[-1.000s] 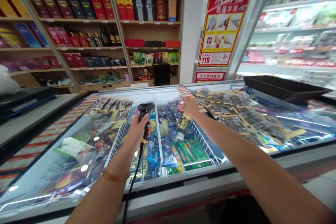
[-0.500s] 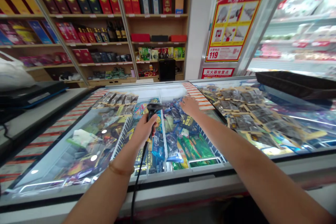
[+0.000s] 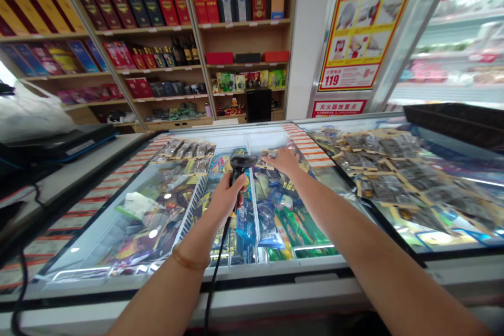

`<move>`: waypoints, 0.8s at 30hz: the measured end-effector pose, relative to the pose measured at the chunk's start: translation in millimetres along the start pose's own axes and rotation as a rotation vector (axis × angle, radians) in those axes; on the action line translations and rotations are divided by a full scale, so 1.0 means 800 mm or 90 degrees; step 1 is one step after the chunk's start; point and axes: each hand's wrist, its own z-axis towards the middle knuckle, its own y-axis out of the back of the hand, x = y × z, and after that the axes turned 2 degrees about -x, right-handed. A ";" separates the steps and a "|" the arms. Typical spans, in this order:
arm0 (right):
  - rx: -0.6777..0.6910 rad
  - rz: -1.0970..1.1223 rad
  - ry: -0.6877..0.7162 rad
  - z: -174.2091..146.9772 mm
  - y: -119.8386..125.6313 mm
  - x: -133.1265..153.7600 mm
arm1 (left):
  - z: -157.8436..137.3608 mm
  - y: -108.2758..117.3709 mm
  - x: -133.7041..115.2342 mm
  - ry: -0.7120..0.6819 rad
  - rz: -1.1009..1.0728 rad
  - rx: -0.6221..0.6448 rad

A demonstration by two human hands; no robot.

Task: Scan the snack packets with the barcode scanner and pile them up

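Observation:
My left hand (image 3: pixel 230 191) is wrapped round the handle of a black barcode scanner (image 3: pixel 241 161), whose head points right and whose cord hangs down past my wrist. Just right of the scanner head, my right hand (image 3: pixel 284 160) is closed at the fingertips on a small clear packet with a tan edge (image 3: pixel 268 156). The fingers partly cover it. Both hands are above a chest freezer, over wire baskets (image 3: pixel 191 210) of blue packs (image 3: pixel 270 220) and green packs (image 3: pixel 295 226).
Similar small packets (image 3: pixel 374 149) lie in rows on the right glass lid, and a few (image 3: pixel 189 148) at the far left. A black tray (image 3: pixel 452 121) stands at the right. A white bag (image 3: pixel 37 113) sits on the left counter. Shelves of boxes (image 3: pixel 169 5) stand behind.
The view has shifted, so the scene sits further right. A small packet now shows at my right fingertips, close to the scanner head. My left hand still holds the scanner.

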 end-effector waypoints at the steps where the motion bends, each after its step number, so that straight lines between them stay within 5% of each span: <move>1: -0.002 0.062 0.004 0.003 -0.002 -0.001 | -0.001 -0.001 0.001 -0.007 0.001 0.008; 5: -0.013 0.452 -0.005 0.011 -0.008 -0.005 | -0.003 -0.001 0.004 -0.028 -0.006 0.049; 8: 0.008 0.608 0.028 0.009 -0.008 -0.003 | -0.001 -0.002 0.009 -0.025 -0.001 0.087; 24: -0.034 0.616 0.019 0.003 -0.006 0.010 | -0.012 -0.011 0.007 -0.050 0.071 0.154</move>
